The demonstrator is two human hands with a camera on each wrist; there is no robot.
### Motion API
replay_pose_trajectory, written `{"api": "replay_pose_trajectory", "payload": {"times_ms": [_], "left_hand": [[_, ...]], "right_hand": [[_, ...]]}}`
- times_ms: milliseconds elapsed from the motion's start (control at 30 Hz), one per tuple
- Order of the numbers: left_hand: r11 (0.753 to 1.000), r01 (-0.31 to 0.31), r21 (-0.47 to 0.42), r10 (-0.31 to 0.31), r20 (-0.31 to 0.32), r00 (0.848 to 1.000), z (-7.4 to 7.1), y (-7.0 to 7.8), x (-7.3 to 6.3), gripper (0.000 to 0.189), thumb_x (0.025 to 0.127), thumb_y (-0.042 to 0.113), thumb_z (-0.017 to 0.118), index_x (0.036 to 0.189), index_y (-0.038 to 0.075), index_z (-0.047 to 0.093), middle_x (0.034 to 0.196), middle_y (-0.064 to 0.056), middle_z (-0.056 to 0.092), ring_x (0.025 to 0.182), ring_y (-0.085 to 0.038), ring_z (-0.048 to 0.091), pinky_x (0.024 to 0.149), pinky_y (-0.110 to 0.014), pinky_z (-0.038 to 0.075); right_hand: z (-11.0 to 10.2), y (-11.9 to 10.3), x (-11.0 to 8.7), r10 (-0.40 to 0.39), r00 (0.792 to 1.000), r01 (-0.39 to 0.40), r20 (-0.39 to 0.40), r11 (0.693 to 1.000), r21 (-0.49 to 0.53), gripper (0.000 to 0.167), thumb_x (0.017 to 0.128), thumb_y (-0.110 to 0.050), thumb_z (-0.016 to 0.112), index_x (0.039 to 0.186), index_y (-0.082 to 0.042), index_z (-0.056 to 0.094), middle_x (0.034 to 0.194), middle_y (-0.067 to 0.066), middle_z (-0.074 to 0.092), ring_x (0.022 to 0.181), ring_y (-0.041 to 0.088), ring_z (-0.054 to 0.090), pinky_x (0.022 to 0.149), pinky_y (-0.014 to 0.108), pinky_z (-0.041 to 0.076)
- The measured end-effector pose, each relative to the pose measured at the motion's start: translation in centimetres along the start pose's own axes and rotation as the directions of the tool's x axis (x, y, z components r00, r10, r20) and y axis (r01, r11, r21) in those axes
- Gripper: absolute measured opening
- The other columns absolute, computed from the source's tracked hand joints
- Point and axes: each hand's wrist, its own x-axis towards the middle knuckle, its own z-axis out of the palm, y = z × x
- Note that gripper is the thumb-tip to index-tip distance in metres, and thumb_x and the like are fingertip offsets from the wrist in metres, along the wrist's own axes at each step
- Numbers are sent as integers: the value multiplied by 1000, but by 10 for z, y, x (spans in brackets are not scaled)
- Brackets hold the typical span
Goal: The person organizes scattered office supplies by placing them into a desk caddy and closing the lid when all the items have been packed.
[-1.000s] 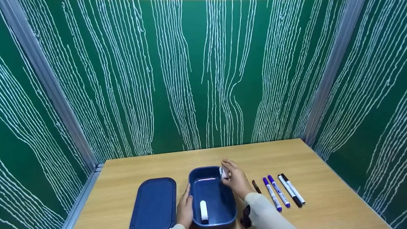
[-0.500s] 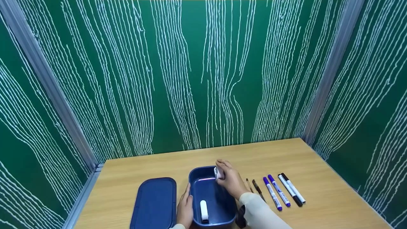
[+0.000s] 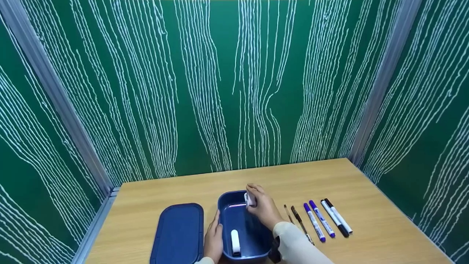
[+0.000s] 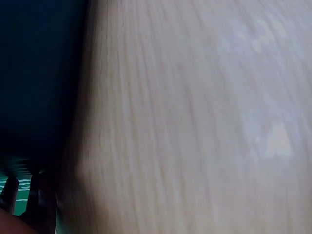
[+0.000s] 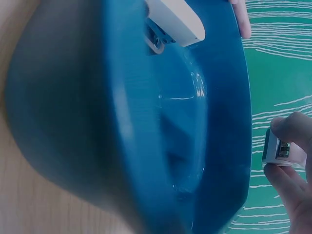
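Note:
A deep blue plastic box (image 3: 253, 234) stands uncovered on the table. My left hand (image 3: 213, 240) rests along its left wall with straight fingers; the left wrist view catches only dark fingertips (image 4: 45, 200) at its lower corner. Over the far end of the box, my right hand (image 3: 265, 208) pinches a small white block (image 3: 250, 200) between thumb and fingers. In the right wrist view this white block shows a metal-lined slot in its end (image 5: 283, 149). Inside the box, at the near end, lies a white stapler-like piece (image 3: 235, 242) with a metal loop.
The matching blue lid (image 3: 179, 234) lies flat left of the box. To the right are two thin pens (image 3: 298, 218), two purple markers (image 3: 314, 222) and two black-and-white markers (image 3: 336, 218). Green panels (image 3: 256, 110) with white wavy lines enclose the table (image 3: 154, 190).
My right hand has moved left with the white block, from the box's right rim to over its far end. More of the thin pens now shows. My left hand stays put.

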Motion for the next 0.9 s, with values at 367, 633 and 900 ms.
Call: {"api": "replay_pose_trajectory", "payload": {"times_ms": [367, 633, 900], "left_hand": [[1000, -18, 22, 18, -21, 1000, 0, 0, -1, 50, 104, 16, 39, 153, 19, 37, 156, -18, 36, 143, -42, 32, 112, -62, 28], [1000, -12, 14, 12, -15, 1000, 0, -2, -1, 50, 104, 15, 39, 154, 20, 36, 156, -19, 36, 143, -42, 32, 113, -62, 27], [1000, -6, 17, 7, -10, 1000, 0, -1, -1, 50, 104, 17, 39, 154, 22, 36, 157, -17, 35, 143, -41, 31, 113, -62, 26]], "right_hand": [[6, -2, 1, -22, 1000, 22, 3, 999, -34, 67, 71, 5, 78, 134, 4, 57, 140, 14, 54, 126, 35, 54, 101, 45, 48], [13, -6, 2, -50, 999, 50, -4, 998, -35, 67, 69, 5, 79, 132, 6, 58, 138, 14, 55, 124, 35, 55, 101, 46, 47], [18, -9, 1, -24, 1000, 24, 5, 1000, -10, 66, 72, 5, 78, 134, 4, 57, 140, 15, 54, 126, 35, 54, 102, 45, 47]]}}
